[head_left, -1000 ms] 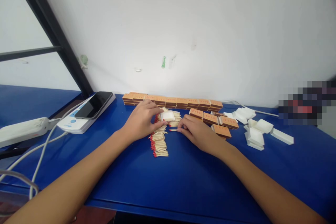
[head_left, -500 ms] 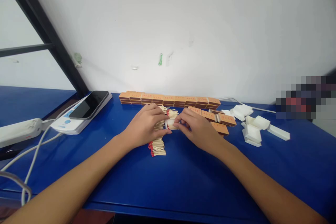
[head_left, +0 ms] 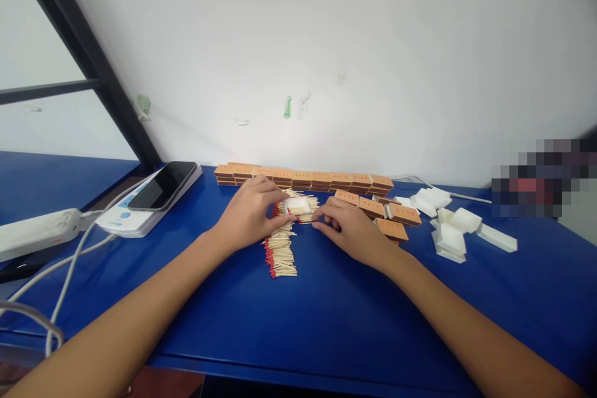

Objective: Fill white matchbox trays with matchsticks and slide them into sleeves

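A small white matchbox tray [head_left: 297, 205] lies over a heap of red-tipped matches [head_left: 281, 256], with more matches showing along its near and right sides. My left hand [head_left: 252, 211] holds the tray's left end between its thumb and fingers. Just to the right, my right hand [head_left: 347, 224] has curled fingers with a gap to the thumb. Its fingertips are close to the match ends beside the tray, and nothing is visible in them. Beyond that hand lie several orange matchboxes [head_left: 372, 206].
Along the wall runs a stacked row of orange matchboxes [head_left: 310, 180]. Loose white trays [head_left: 450, 239] lie on the right of the blue table [head_left: 336, 317]. At left are a phone [head_left: 163, 185] on a white device [head_left: 133, 222], a power strip [head_left: 40, 235] and cables.
The white tray has shifted up and left onto the matches with my left hand. My right hand's fingers have come away from the tray's right side.
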Demonstrator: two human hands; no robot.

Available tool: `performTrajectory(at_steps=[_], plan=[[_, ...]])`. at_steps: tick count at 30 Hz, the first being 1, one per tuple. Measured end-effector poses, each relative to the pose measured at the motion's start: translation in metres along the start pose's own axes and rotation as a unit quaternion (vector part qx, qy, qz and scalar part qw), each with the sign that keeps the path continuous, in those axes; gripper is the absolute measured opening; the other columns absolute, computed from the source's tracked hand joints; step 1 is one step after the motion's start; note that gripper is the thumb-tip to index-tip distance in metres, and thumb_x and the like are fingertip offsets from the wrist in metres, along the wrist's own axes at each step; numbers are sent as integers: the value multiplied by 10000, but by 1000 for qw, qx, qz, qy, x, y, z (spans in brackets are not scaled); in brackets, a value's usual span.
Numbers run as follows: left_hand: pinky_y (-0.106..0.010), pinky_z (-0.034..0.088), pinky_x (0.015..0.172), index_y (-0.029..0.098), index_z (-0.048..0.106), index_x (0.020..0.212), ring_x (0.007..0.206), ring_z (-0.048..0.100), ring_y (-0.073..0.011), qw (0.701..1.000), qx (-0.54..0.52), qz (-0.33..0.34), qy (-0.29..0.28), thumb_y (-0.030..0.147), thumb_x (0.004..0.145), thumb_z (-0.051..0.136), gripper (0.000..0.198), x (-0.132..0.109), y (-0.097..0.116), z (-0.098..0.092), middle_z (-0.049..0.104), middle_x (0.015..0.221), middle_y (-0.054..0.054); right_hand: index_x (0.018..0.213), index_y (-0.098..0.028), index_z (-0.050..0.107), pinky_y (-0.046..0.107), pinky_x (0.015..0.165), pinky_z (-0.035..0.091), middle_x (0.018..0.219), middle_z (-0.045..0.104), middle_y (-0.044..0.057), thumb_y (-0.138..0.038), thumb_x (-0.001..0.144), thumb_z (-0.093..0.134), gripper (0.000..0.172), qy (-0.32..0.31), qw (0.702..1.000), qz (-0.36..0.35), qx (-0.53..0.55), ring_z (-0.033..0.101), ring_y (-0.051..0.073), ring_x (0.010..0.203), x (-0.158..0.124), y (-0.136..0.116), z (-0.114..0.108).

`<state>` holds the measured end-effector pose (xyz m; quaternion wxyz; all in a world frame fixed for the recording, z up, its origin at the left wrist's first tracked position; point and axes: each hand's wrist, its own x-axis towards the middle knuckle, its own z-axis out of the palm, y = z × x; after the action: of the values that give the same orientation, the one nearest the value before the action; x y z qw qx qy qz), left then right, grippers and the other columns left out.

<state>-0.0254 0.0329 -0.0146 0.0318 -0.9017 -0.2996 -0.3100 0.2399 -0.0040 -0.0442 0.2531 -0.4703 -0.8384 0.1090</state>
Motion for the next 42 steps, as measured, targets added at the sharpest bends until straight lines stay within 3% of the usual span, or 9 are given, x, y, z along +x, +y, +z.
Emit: performTrajectory(at_steps=[8, 12, 16, 19, 24, 29, 35, 42], plan=[[-425, 496, 883, 162, 750, 1143, 984, 631, -250, 1000, 2, 3, -5, 462, 914, 761, 377, 0, 0, 0, 753, 999, -76, 936, -221, 639, 299, 710, 431, 915, 587, 21, -220, 1023, 585, 102, -17, 1000, 1, 0, 565, 170, 784, 1, 1, 2], [-432, 494, 901, 167, 750, 1157, 991, 625, -255, 1000, 4, -4, -12, 460, 905, 770, 387, -1, -2, 1, 752, 1000, -78, 938, -223, 597, 303, 713, 435, 951, 603, 35, -168, 1031, 515, 135, -36, 999, -16, -20, 578, 178, 806, -4, -3, -10], [-431, 490, 907, 173, 750, 1161, 995, 617, -254, 1000, 0, -9, -20, 465, 902, 774, 391, -1, -1, 1, 749, 1000, -76, 935, -225, 583, 309, 729, 447, 941, 607, 38, -190, 1043, 500, 141, 23, 999, -20, -10, 587, 182, 813, -5, -11, -24], [-421, 482, 893, 177, 750, 1161, 983, 602, -250, 999, -12, 4, -29, 495, 895, 775, 415, 1, 7, 1, 746, 998, -73, 955, -221, 586, 312, 737, 455, 936, 600, 37, -222, 1056, 503, 130, 71, 997, -15, 0, 588, 175, 799, -3, -20, -21], [-410, 472, 877, 181, 749, 1160, 953, 577, -238, 998, -28, 29, -41, 484, 914, 756, 391, 2, 18, 2, 740, 1007, -66, 958, -215, 594, 327, 733, 446, 970, 613, 53, -229, 1060, 496, 142, 56, 998, -32, -10, 595, 187, 823, 1, -28, -8], [-421, 487, 889, 185, 743, 1155, 976, 608, -245, 1000, -17, 11, -19, 495, 915, 752, 392, 0, 6, 1, 752, 1012, -76, 934, -222, 637, 339, 734, 452, 929, 618, 57, -245, 1052, 513, 172, 86, 996, -9, 0, 599, 196, 823, 0, -17, -10], [-423, 487, 898, 181, 741, 1150, 1004, 628, -254, 1000, -1, -12, -9, 473, 915, 757, 375, 0, -2, 0, 750, 1021, -77, 992, -230, 685, 331, 737, 461, 960, 605, 45, -224, 1017, 584, 104, 8, 1000, -4, -14, 593, 187, 822, -1, -3, -3], [-418, 485, 879, 171, 747, 1141, 986, 624, -251, 1000, 1, -8, -7, 474, 917, 754, 377, 0, 0, 0, 749, 997, -77, 926, -218, 633, 308, 713, 442, 911, 583, 22, -251, 1021, 595, 108, -9, 1000, 17, -2, 578, 171, 797, 1, -7, 0]])
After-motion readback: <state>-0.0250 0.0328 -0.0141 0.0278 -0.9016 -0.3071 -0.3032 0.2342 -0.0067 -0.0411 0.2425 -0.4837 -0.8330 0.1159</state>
